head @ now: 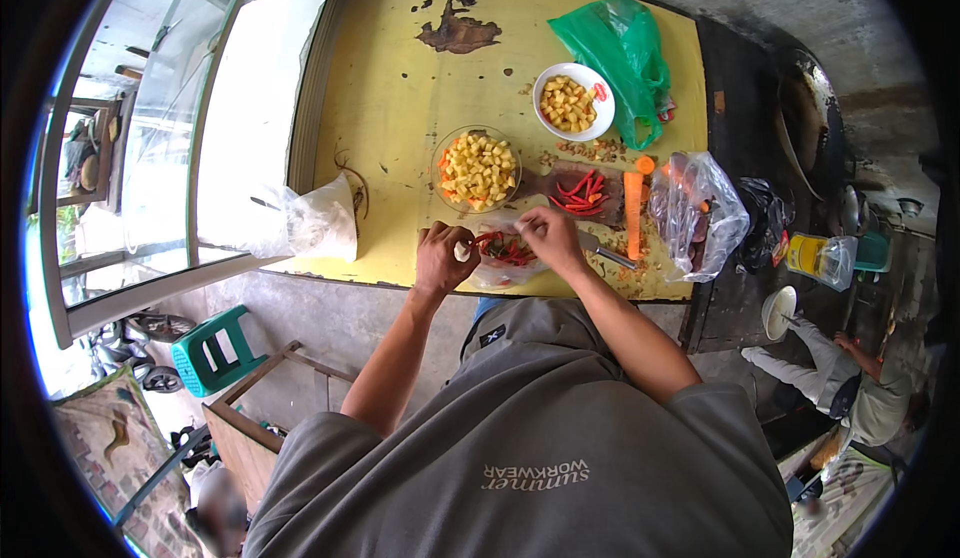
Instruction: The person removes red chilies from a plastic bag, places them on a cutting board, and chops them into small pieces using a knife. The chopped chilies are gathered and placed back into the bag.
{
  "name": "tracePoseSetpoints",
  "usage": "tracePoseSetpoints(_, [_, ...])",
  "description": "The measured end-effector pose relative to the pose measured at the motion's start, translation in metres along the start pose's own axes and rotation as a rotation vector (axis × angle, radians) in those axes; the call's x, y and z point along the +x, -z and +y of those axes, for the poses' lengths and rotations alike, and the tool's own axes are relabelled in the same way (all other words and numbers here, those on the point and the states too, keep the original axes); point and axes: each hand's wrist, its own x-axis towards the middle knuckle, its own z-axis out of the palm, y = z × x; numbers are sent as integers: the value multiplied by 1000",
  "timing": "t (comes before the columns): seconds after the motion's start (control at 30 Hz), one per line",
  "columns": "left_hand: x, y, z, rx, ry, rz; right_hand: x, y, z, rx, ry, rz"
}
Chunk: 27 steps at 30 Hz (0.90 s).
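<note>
A clear plastic bag (499,280) of red chillies (510,249) lies at the table's near edge. My left hand (448,256) is closed at its left side, gripping a whitish bunched part of the bag. A red chilli reaches from these fingers toward the bag. My right hand (553,237) is over the bag's right side, fingers bent and blurred; whether they pinch anything is unclear. Behind the bag, more red chillies (581,194) rest on a dark wooden cutting board (559,175). A knife (611,254) lies right of my right hand.
A glass bowl (437,187) and a white bowl (564,136) hold diced yellow-orange pieces. Right of the board are a carrot (633,213) and a filled plastic bag (701,217). A green plastic bag (615,48) lies behind. At far right a person (847,378) is beside a pale bowl (778,310).
</note>
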Motion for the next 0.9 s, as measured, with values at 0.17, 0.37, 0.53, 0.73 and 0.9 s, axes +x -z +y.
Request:
tracePoseSetpoints(0.17, [6, 6, 14, 54, -118, 72, -8, -14, -26, -241, 282, -87])
tracePoseSetpoints(0.37, [6, 6, 17, -25, -86, 54, -7, -17, -24, -295, 179, -146])
tracePoseSetpoints(0.53, [1, 8, 5, 9, 110, -70, -2, -12, -13, -156, 88, -142])
tracePoseSetpoints(0.73, [11, 6, 17, -360, 176, -46, 0, -10, -2, 250, -174, -356])
tracePoseSetpoints(0.9, [23, -1, 28, -529, 371, -140, -2, -16, -3, 425, -200, -419])
